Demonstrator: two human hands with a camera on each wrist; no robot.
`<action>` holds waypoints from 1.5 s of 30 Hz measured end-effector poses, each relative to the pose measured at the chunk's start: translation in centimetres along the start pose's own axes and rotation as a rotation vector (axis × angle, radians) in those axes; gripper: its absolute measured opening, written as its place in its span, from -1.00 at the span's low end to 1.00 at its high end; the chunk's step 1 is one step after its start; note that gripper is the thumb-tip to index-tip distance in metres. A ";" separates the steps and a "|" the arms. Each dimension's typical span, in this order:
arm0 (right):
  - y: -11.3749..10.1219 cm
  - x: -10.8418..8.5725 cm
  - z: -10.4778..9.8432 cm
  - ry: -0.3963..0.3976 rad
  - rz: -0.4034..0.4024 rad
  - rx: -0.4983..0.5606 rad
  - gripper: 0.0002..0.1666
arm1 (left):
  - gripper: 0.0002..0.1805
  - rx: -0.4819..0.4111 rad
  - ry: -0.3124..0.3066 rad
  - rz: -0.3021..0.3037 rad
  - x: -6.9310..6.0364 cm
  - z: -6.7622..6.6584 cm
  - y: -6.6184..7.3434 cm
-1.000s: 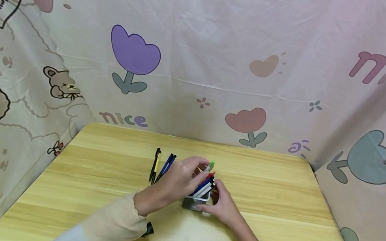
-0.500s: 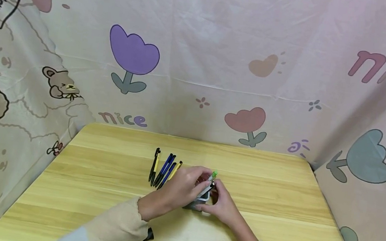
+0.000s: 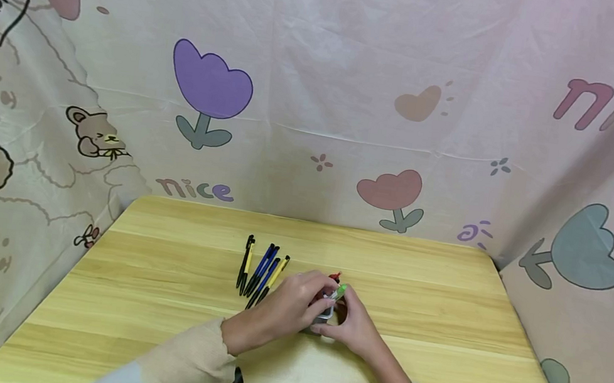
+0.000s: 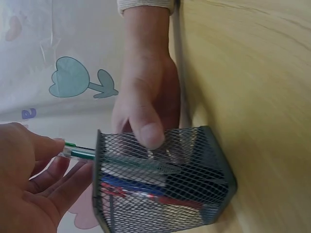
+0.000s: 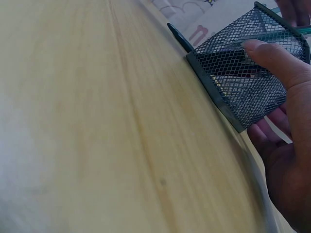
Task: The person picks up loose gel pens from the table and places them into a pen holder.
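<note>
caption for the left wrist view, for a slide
The left hand pinches a green pen partly inside a mesh holder that the right hand grips.

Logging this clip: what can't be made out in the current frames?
Full contents of the mesh holder: in the head view, the left hand covers much of its opening; in the left wrist view, the mesh breaks up their outlines.
Fingertips of the right hand: left wrist view, hidden behind the mesh holder.
Any print on the green pen: head view, too small.
Most of the left hand: right wrist view, cut off by the frame's edge.
</note>
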State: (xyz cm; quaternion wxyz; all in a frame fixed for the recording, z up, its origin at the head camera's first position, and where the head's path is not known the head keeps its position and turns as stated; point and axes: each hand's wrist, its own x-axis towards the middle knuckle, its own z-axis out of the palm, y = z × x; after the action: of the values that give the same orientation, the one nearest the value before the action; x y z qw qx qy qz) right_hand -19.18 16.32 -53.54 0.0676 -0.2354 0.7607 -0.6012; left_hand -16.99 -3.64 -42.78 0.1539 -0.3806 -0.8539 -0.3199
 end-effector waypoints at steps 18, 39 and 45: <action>-0.3 0.0 -0.1 0.044 0.097 -0.082 -0.25 | -0.81 -0.004 -0.060 -0.067 -0.8 1.2 -0.7; -0.6 0.1 0.0 0.017 0.057 -0.004 -0.23 | -0.95 0.057 -0.092 -0.149 0.1 1.2 -1.1; -0.7 0.1 0.0 0.021 0.083 -0.031 -0.22 | -0.92 0.072 -0.094 -0.174 0.3 1.2 -1.2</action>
State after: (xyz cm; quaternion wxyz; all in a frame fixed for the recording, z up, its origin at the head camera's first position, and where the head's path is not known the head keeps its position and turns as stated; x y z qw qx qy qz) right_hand -19.10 16.15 -52.89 0.0806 -0.1983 0.7797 -0.5884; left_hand -18.13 -3.28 -44.04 0.0989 -0.3136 -0.9009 -0.2832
